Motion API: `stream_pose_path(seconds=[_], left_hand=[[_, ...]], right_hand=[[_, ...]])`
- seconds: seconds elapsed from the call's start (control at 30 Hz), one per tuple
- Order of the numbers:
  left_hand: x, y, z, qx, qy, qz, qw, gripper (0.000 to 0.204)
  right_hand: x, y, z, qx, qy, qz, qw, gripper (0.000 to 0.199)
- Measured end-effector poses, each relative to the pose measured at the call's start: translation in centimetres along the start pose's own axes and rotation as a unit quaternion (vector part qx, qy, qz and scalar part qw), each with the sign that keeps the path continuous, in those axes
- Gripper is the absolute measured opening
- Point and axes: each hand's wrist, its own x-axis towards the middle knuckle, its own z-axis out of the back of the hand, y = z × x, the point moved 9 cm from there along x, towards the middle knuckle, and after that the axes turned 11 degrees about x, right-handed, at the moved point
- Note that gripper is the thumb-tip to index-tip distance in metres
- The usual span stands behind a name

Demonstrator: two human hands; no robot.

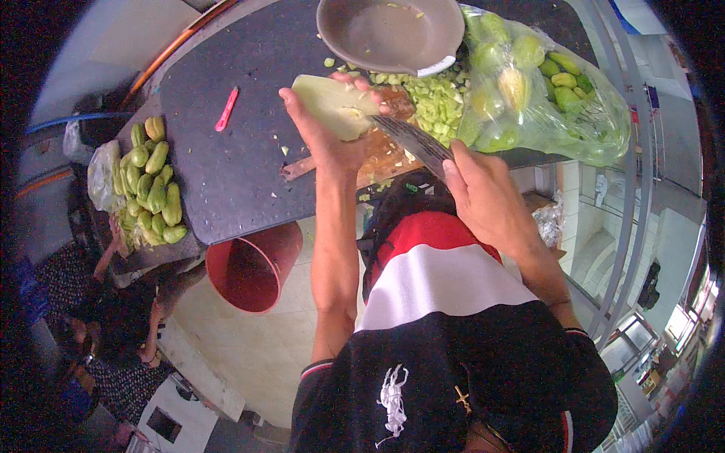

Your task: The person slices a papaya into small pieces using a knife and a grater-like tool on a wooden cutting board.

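My left hand [328, 128] grips a pale green peeled fruit half [332, 104], holding it over a wooden cutting board [381, 162]. My right hand [479, 189] holds a broad knife [414, 140] whose blade reaches up to the fruit. A heap of chopped green pieces [434, 98] lies on the board just beyond the blade.
A grey bowl [389, 34] sits at the far edge of the dark table [226, 166]. A clear bag of green fruit [544, 87] lies at the right. More green fruits [151, 185] are piled at the left, near a pink peeler [226, 109]. A red bucket [253, 268] stands below. A person sits at lower left.
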Motion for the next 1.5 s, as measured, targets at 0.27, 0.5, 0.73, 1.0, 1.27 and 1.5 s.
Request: stream_pose_path(seconds=[0.27,0.5,0.73,1.0,1.27,1.5], left_hand=[[-0.2,-0.8,-0.6,0.061,0.024,-0.05,0.997,0.081],[-0.2,-1.0,-0.3,0.095,0.039,-0.07,0.992,0.082],[-0.1,-0.3,-0.7,-0.038,0.059,-0.073,0.995,0.08],[-0.1,-0.5,-0.3,0.002,0.024,-0.201,0.979,0.081],[-0.3,-1.4,-0.5,0.139,-0.008,-0.284,0.949,0.085],[-0.3,-1.7,-0.6,0.259,-0.029,-0.278,0.924,0.087]], right_hand=[[0.2,0.9,1.4,-0.064,0.008,-0.004,0.998,0.027],[1.2,-1.6,0.1,0.082,0.076,-0.074,0.991,0.023],[1.0,-1.4,-1.2,0.246,0.068,-0.106,0.961,0.02],[0.7,-3.0,-3.2,0.311,0.061,-0.113,0.942,0.022],[-0.1,-3.8,-5.2,0.47,0.065,-0.166,0.865,0.021],[-0.4,-3.7,-5.8,0.469,0.046,-0.16,0.867,0.022]])
